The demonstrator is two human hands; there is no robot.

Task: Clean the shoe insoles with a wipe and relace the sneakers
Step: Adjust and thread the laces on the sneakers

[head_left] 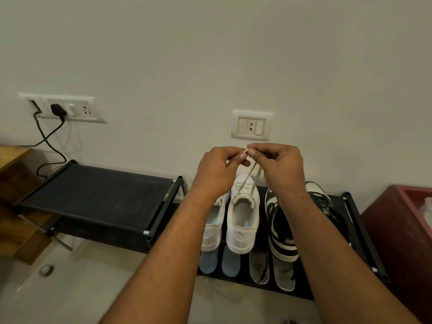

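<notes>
Two white sneakers stand side by side on a black shoe rack [360,230], heels toward me. The right white sneaker [243,218] has its white lace [253,174] pulled up above the tongue. My left hand [217,169] and my right hand [278,164] each pinch an end of that lace, fingertips meeting above the shoe. The left white sneaker [214,228] is partly hidden by my left forearm. Two light blue insoles [230,263] and two grey insoles [284,274] lie on the lower shelf.
A black-and-white sneaker [280,232] and its pair [320,197] stand to the right on the same rack. A second black rack [98,197] stands to the left. A dark red bin [402,230] is at the right, wooden furniture [14,206] at the left, wall sockets above.
</notes>
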